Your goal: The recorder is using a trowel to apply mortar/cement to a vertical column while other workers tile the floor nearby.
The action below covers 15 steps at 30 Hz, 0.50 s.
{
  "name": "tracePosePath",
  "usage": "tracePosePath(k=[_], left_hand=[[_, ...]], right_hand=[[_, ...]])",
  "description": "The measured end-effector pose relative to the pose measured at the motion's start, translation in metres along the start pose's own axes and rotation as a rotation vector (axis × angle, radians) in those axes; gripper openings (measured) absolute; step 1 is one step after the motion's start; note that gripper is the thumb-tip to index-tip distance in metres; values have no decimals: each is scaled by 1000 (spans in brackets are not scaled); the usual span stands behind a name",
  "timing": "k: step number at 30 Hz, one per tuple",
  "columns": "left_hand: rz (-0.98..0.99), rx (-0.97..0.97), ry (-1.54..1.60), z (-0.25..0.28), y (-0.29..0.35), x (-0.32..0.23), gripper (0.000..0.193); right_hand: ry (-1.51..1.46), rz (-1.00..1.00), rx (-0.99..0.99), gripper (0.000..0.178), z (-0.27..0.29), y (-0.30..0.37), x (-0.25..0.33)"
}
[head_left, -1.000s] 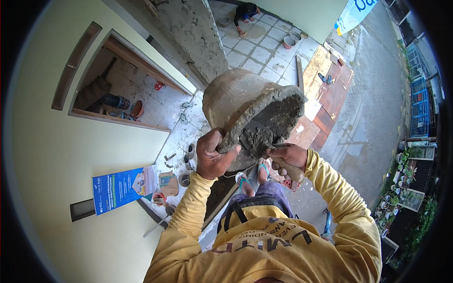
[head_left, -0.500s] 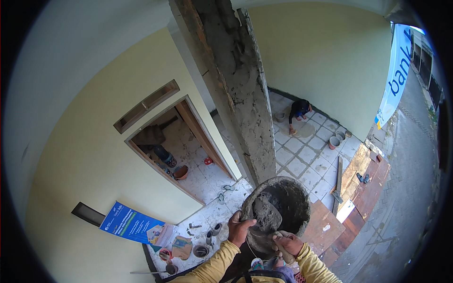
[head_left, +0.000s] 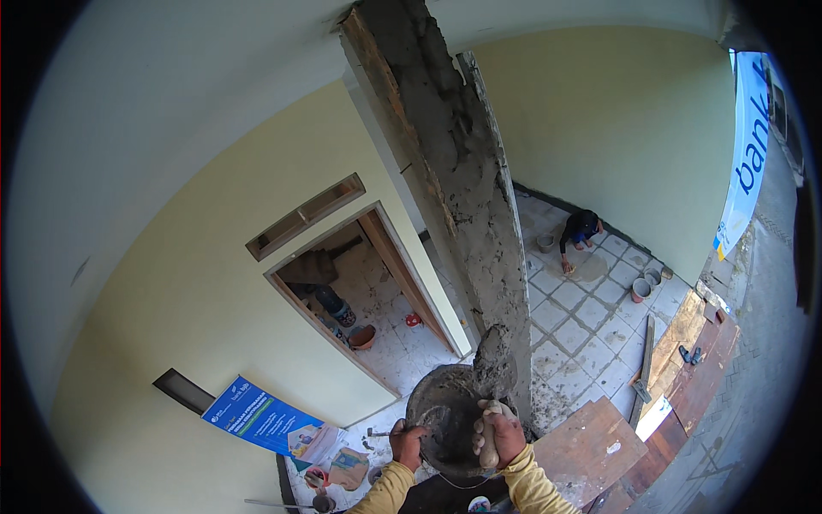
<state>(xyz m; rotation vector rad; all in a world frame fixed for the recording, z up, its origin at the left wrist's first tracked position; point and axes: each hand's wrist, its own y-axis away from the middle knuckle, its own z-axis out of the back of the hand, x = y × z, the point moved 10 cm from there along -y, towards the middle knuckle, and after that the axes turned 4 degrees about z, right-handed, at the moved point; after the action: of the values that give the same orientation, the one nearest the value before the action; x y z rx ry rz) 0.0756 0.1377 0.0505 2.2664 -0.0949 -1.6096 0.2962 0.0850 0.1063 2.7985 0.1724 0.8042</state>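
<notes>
My left hand (head_left: 407, 444) is closed on the left rim of a dark, mortar-caked bucket (head_left: 441, 415). Grey residue coats the bucket's inside. My right hand (head_left: 501, 435) grips the handle of a trowel, at the bucket's right side. A heap of wet mortar (head_left: 494, 355) covers the trowel's blade, above the rim and in front of the lower part of a tall concrete column (head_left: 479, 214). Whether the mortar touches the column, I cannot tell. Rough wet mortar coats the column's face, between straight edging boards.
Far below, a person (head_left: 580, 230) crouches on the tiled floor (head_left: 569, 295) near several buckets (head_left: 640, 289). Wooden boards (head_left: 591, 450) lie at lower right. To the left are a doorway (head_left: 368, 283) and a blue banner (head_left: 261, 417). A street (head_left: 728, 428) runs along the right.
My right hand has raised the mortar-laden trowel out of the bucket to the column. The bucket, with my left hand on it, now sits lower and further left in view.
</notes>
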Motion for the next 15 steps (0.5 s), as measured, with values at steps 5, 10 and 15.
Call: tracePosePath(k=[5,10,15], left_hand=[[38,-75,-40,42,-3,17,20],[51,-102,-113,50,1,30,20],[100,-133,-140,87,1,54,19]], right_hand=[[22,138,12,35,-29,-35,39],[-87,248,18,39,-49,-65,70],[-198,310,69,39,-92,-90,98]])
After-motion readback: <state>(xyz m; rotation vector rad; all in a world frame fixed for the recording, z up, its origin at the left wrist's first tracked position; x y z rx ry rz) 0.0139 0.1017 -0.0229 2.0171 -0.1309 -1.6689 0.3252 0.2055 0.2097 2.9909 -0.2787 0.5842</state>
